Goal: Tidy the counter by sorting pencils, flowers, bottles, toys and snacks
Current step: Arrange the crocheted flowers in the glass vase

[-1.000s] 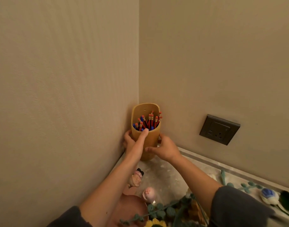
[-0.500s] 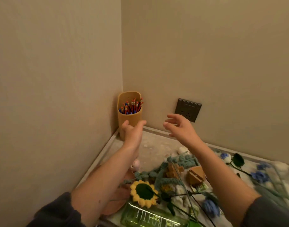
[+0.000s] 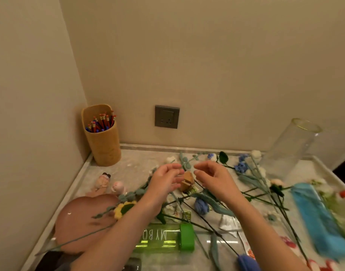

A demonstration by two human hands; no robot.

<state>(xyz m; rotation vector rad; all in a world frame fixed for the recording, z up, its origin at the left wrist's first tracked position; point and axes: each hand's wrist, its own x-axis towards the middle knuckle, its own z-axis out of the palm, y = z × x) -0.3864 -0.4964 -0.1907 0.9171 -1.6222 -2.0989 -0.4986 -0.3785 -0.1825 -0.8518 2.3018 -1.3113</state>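
Observation:
A tan pencil holder (image 3: pixel 103 141) full of red and blue pencils (image 3: pixel 102 122) stands in the back left corner. My left hand (image 3: pixel 163 179) and my right hand (image 3: pixel 214 178) hover open and empty above the middle of the counter, on either side of a small brown wooden toy (image 3: pixel 187 180). Knitted flowers lie scattered beneath them: a sunflower (image 3: pixel 124 209), a blue bud (image 3: pixel 201 206), blue blooms (image 3: pixel 241 167). A green bottle (image 3: pixel 167 239) lies on its side near the front. Two small figurine toys (image 3: pixel 111 183) sit at the left.
A pink heart-shaped plate (image 3: pixel 83 225) lies at the front left. A clear glass vase (image 3: pixel 292 147) stands at the back right. A blue packet (image 3: pixel 320 218) and snack wrappers lie on the right. A grey wall socket (image 3: pixel 167 116) is on the back wall.
Both hands let go of the pencil holder in the corner and drew back over the flowers. My view dropped and swung right, showing more of the counter.

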